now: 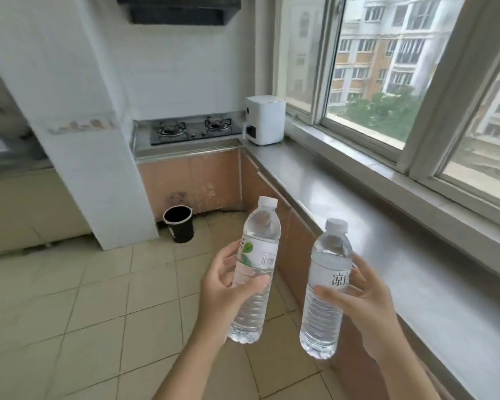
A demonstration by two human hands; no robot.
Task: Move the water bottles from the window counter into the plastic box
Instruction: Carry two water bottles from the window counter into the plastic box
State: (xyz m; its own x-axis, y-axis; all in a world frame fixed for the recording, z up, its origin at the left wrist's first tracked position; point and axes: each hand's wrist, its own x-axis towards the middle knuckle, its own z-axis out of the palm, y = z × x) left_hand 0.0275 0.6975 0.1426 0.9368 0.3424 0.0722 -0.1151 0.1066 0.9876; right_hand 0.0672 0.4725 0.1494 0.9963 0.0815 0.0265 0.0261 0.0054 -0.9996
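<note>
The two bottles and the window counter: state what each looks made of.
Left-hand bottle: clear thin plastic, ribbed lower body, white cap, glossy paper or film label with a green leaf. Right-hand bottle: the same clear ribbed plastic, pale label. Window counter: probably stainless steel, grey with a soft brushed sheen; coated stone cannot be ruled out.

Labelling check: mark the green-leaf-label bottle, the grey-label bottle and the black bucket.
Clear plastic bottle with green leaf label (257, 256): head view, on the white label.
Clear plastic bottle with grey label (328, 269): head view, on the label band.
Black round bucket (182, 229): head view, on its outer wall.
</note>
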